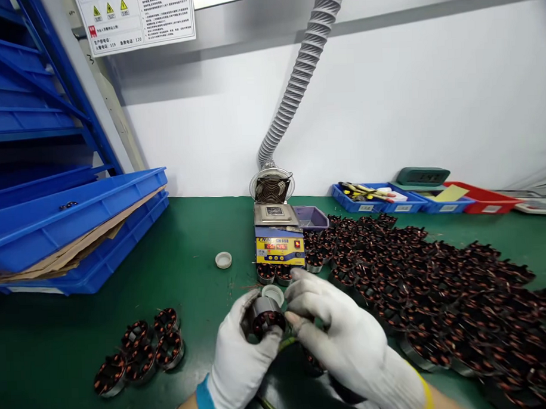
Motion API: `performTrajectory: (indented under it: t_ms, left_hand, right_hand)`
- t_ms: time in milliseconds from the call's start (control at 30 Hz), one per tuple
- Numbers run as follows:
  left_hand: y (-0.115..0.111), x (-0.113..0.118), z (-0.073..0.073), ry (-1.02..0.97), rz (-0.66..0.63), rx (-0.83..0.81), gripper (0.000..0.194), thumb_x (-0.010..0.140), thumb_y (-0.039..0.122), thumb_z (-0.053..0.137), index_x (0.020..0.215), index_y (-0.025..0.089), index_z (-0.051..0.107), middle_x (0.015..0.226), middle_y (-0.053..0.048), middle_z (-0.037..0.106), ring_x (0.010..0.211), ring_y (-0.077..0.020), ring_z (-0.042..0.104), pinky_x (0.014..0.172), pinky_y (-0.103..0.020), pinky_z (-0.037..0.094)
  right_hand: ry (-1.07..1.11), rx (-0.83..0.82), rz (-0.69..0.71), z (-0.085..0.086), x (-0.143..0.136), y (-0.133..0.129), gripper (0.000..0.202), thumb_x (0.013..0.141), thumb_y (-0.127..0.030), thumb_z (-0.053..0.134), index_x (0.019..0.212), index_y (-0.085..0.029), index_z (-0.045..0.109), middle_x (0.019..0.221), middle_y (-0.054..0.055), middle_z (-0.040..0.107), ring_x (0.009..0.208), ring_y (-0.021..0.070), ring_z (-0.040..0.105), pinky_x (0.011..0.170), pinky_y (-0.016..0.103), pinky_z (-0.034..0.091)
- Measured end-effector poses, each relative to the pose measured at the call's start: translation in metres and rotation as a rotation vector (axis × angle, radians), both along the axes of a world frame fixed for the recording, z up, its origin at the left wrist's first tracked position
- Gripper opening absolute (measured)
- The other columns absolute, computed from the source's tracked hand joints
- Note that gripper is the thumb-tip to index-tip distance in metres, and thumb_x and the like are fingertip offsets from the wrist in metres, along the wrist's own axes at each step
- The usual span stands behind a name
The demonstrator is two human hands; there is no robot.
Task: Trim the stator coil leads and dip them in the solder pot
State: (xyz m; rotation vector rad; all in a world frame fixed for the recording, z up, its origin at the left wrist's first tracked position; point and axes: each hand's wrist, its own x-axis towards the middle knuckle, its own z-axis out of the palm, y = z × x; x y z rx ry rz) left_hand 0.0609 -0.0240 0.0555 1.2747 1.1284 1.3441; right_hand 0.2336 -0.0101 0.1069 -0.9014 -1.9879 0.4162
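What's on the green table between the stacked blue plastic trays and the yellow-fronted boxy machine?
The head view shows a small, shallow, round white dish lying between them.

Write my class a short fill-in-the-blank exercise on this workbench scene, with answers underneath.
The left hand holds a round grey metal ring and wears a fabric glove coloured ____.
The boxy yellow-fronted metal device stands on a bench top coloured ____.
The small plastic tray nearest that device is coloured ____.
The separate group of round copper-wound rings at the bench's left numbers ____.
Missing words: white; green; purple; five.
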Motion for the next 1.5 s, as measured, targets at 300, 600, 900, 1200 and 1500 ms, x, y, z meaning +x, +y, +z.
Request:
performTrajectory:
  t_ms: [300, 600, 900, 1200, 1500]
  left_hand:
    - [0.009, -0.009, 0.021, -0.225, -0.215, -0.271, 0.051, 0.07, 0.051, 0.082, 0.102, 0.013, 0.074, 0.091, -0.008, 0.072, 0.079, -0.018, 0.063, 0.071, -0.026, 0.051]
    - [0.005, -0.009, 0.025, -0.294, -0.488, -0.264, 0.042, 0.071, 0.04, 0.081, 0.1, 0.01, 0.072, 0.095, -0.01, 0.071, 0.088, -0.0229, 0.063, 0.08, -0.029, 0.048]
    - [0.006, -0.025, 0.031, 0.135, -0.293, -0.464, 0.017, 0.069, 0.031, 0.068, 0.063, 0.017, 0.061, 0.053, 0.0, 0.061, 0.038, -0.0113, 0.049, 0.037, -0.021, 0.034]
    - [0.022, -0.036, 0.036, -0.044, -0.055, -0.29, 0.034, 0.075, 0.047, 0.066, 0.079, 0.013, 0.062, 0.065, -0.001, 0.063, 0.047, -0.0118, 0.056, 0.049, -0.023, 0.042]
    - [0.02, -0.039, 0.032, -0.092, -0.047, -0.273, 0.036, 0.08, 0.048, 0.066, 0.087, 0.013, 0.063, 0.071, -0.003, 0.064, 0.055, -0.0139, 0.058, 0.055, -0.027, 0.047]
  right_hand:
    - [0.563, -0.635, -0.05, -0.007, 0.023, 0.027, 0.033, 0.07, -0.052, 0.074, 0.074, -0.02, 0.069, 0.082, 0.009, 0.072, 0.082, 0.0252, 0.066, 0.083, 0.038, 0.054]
    - [-0.352, -0.417, 0.082, -0.019, 0.003, 0.005, 0.066, 0.07, -0.015, 0.059, 0.135, -0.026, 0.056, 0.137, 0.007, 0.06, 0.12, 0.0273, 0.061, 0.1, 0.041, 0.052]
    - [-0.319, -0.115, -0.249, -0.032, 0.015, 0.018, 0.057, 0.065, -0.006, 0.055, 0.119, -0.023, 0.055, 0.118, 0.006, 0.069, 0.104, 0.0231, 0.068, 0.087, 0.035, 0.056]
    - [-0.66, -0.27, -0.312, -0.019, 0.035, 0.06, 0.054, 0.073, -0.013, 0.069, 0.123, -0.019, 0.051, 0.099, 0.003, 0.069, 0.091, 0.0216, 0.068, 0.076, 0.029, 0.049]
    - [-1.048, -0.232, -0.162, -0.02, 0.011, 0.08, 0.037, 0.074, -0.015, 0.066, 0.109, -0.019, 0.055, 0.104, 0.008, 0.065, 0.09, 0.0244, 0.067, 0.068, 0.029, 0.045]
